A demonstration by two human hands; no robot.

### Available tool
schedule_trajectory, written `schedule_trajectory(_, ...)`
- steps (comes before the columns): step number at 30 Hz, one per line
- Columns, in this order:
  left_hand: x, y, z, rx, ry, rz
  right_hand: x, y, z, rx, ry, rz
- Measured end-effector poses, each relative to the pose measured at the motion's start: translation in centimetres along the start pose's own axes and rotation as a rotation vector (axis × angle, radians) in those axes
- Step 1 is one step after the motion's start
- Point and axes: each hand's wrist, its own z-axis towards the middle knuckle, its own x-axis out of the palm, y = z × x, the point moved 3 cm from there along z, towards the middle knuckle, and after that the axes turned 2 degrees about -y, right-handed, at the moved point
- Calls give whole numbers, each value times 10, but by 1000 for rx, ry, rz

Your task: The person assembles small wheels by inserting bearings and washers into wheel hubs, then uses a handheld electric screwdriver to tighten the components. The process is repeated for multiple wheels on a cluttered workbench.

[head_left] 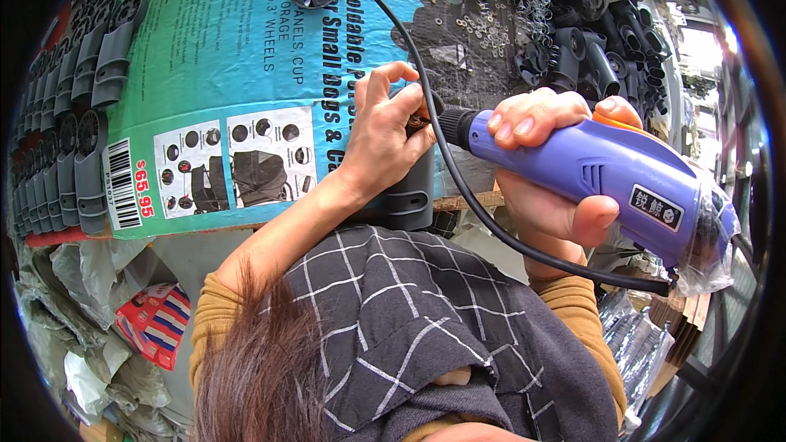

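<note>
Surface: flattened teal printed carton (246, 57) spread as a cover over the counter, with cluttered black plastic fittings (589, 57) and small metal rings heaped at the far right.
Left side: rows of grey plastic brackets (82, 115) laid along the carton's edge.
Right hand (557, 164): fingers wrapped tight around the purple electric screwdriver (606, 172), its black nose pointing left, its cord (458, 180) looping across the work.
Left hand (385, 135): fingers curled closed, pinching at the driver's tip and pressing down on a dark grey plastic part (409, 196) at the counter's near edge.
Doing it well: likely keep the bit square to the fastener, steady the part firmly, keep fingertips clear of the spinning tip, and let the cord hang free.
</note>
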Motion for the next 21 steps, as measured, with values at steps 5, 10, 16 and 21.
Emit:
schedule_trajectory(5,1,1,1,1,-18,-1,1,-3,3,-65,143,-27)
schedule_trajectory(10,3,2,3,-39,-61,-71,-1,-8,8,-8,215,-23)
schedule_trajectory(16,3,5,3,-68,-9,-32,4,-10,19,31,337,-113)
schedule_trajectory(21,4,6,3,-19,-48,-32,2,-16,23,36,438,-78)
